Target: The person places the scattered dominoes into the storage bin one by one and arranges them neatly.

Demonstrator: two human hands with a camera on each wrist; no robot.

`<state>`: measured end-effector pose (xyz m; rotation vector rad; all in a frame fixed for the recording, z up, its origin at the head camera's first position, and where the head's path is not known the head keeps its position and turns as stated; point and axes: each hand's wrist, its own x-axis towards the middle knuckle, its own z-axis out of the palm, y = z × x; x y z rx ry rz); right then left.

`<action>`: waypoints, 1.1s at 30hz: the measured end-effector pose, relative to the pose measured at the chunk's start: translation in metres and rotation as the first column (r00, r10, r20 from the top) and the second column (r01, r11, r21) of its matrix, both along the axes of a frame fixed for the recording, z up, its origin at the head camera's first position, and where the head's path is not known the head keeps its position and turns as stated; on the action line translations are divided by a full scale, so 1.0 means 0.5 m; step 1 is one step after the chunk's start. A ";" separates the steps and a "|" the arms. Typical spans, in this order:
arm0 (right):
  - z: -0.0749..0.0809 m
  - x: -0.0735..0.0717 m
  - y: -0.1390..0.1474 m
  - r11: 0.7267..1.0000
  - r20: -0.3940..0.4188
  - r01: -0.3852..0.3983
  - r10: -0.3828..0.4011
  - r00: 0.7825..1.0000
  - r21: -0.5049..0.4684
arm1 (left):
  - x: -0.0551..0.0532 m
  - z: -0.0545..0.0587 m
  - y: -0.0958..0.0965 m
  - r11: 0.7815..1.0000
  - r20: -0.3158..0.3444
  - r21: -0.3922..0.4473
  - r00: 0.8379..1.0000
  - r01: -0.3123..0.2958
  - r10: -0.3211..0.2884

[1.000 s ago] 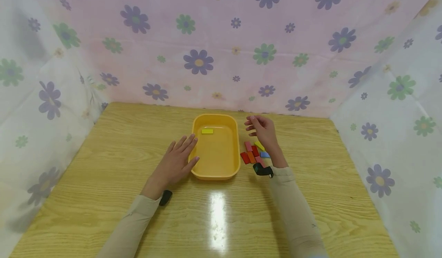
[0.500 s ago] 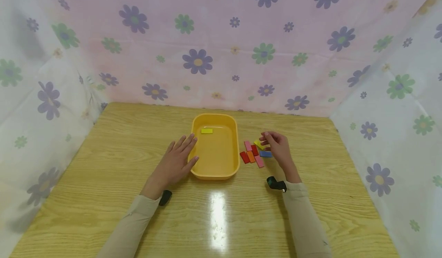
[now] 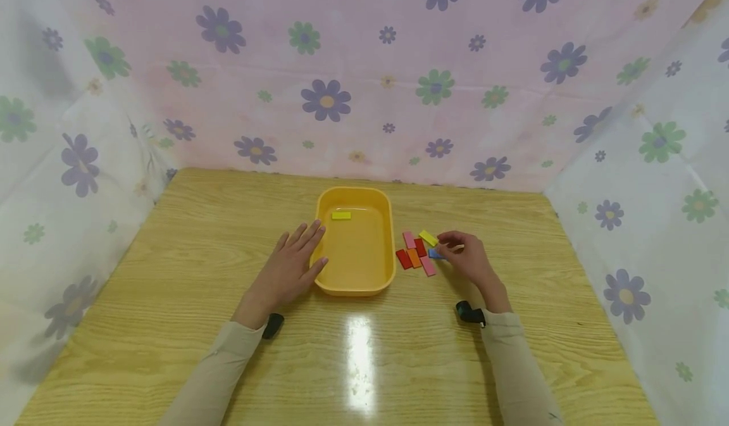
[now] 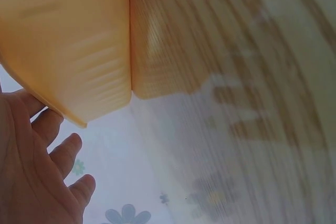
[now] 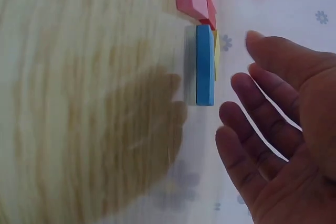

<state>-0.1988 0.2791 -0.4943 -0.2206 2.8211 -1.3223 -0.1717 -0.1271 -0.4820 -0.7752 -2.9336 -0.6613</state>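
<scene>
My left hand rests with extended fingers on the left rim of a yellow plastic tray. In the left wrist view its fingertips touch the tray's edge. Inside the tray, near the far end, lies a yellow block. My right hand hovers over the right end of a blue block. Seen from the right wrist, the thumb and loosely bent fingers stand apart, and the blue block lies just beyond them, untouched. Another yellow block lies beside the fingertips.
Between the tray and the right hand, pink, red and orange blocks lie flat in a loose cluster. The wooden table ends at flowered cloth walls on the back and sides.
My right hand has come from beyond the cluster back toward me and rightward, down to the blue block. The left hand and the tray keep their places.
</scene>
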 end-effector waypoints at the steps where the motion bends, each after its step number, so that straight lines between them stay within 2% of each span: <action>1: 0.001 0.002 0.001 1.000 0.002 -0.006 0.006 1.000 0.018 | 0.000 0.000 0.000 1.000 -0.001 0.001 1.000 0.001 -0.001; 6: 0.006 0.007 0.006 0.991 0.015 -0.022 0.021 1.000 0.134 | 0.000 -0.001 -0.002 1.000 0.002 0.005 1.000 0.004 -0.004; 10: 0.005 0.004 0.009 0.982 0.056 -0.034 0.024 0.998 0.184 | 0.000 -0.002 -0.002 1.000 0.007 0.008 1.000 0.006 -0.006; 20: 0.003 -0.011 0.006 0.965 0.063 -0.129 0.118 0.991 0.227 | -0.001 0.000 -0.003 1.000 0.004 0.002 1.000 0.006 -0.006; 33: 0.007 -0.022 0.006 0.944 0.083 -0.199 0.183 0.980 0.264 | 0.001 0.004 -0.001 1.000 0.020 0.011 1.000 0.000 0.000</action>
